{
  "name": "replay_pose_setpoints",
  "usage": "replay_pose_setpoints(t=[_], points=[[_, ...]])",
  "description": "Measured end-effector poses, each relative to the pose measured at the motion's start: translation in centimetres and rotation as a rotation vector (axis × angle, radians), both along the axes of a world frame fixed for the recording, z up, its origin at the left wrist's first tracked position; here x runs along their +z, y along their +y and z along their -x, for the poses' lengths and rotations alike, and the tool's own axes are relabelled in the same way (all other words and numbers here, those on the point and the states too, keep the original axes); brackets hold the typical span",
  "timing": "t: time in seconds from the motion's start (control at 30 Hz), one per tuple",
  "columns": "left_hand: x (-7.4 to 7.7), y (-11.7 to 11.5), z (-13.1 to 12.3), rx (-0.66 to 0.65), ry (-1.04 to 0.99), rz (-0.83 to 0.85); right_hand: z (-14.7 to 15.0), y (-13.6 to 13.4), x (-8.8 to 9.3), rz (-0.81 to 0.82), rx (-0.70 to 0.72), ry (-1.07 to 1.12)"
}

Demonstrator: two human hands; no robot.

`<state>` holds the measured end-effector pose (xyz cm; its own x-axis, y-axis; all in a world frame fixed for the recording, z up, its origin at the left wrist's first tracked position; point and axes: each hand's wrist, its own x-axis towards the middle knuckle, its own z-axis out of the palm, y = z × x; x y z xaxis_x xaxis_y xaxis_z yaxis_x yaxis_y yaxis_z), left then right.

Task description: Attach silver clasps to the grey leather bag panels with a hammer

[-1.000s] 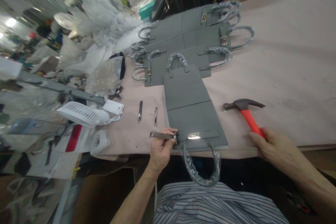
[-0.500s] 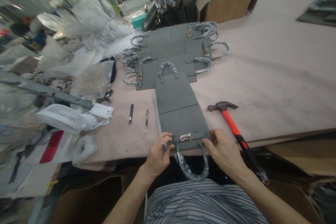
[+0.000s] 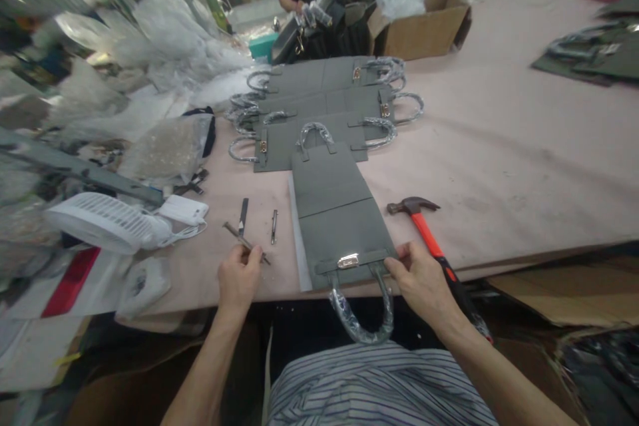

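A flat grey bag panel (image 3: 339,213) with a silver clasp (image 3: 348,261) lies at the table's near edge, its plastic-wrapped handle (image 3: 360,319) hanging over the edge. My right hand (image 3: 422,279) grips the panel's near right corner, fingers closed on it. My left hand (image 3: 240,276) is to the left of the panel, pinching a thin metal tool (image 3: 243,241) that rests on the table. A red-handled hammer (image 3: 424,226) lies just right of the panel, partly under my right hand.
Two small metal tools (image 3: 243,215) (image 3: 274,225) lie left of the panel. Several more grey panels (image 3: 319,106) are stacked beyond. A white fan (image 3: 107,221), plastic bags (image 3: 164,146) and a cardboard box (image 3: 424,23) stand around. A person works at the far end.
My left hand left the panel's corner and moved left with the metal tool. My right hand let go of the hammer, went to the panel and stays there.
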<state>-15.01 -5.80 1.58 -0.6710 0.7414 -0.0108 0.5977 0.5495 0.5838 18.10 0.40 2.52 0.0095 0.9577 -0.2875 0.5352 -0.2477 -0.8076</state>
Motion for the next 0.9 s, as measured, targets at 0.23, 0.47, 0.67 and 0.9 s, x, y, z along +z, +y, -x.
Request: replay_pose_setpoints(t=[0.23,0.47,0.67,0.9], points=[[0.3,0.4,0.9,-0.103,0.446,0.29,0.8,-0.9,0.1,0.4,-0.212,0.701],[1.5,1.9,-7.6,-0.63,0.167,-0.369,0.8,-0.7,0.7,0.525,-0.086,0.836],[1.6,4.3,-12.6,-0.959,-0.029,-0.299,1.2,-0.8,-0.1,0.484,-0.031,0.86],[0.3,4.9,-12.9,-0.977,-0.051,-0.174,2.2,-0.9,0.3,0.448,-0.021,0.879]])
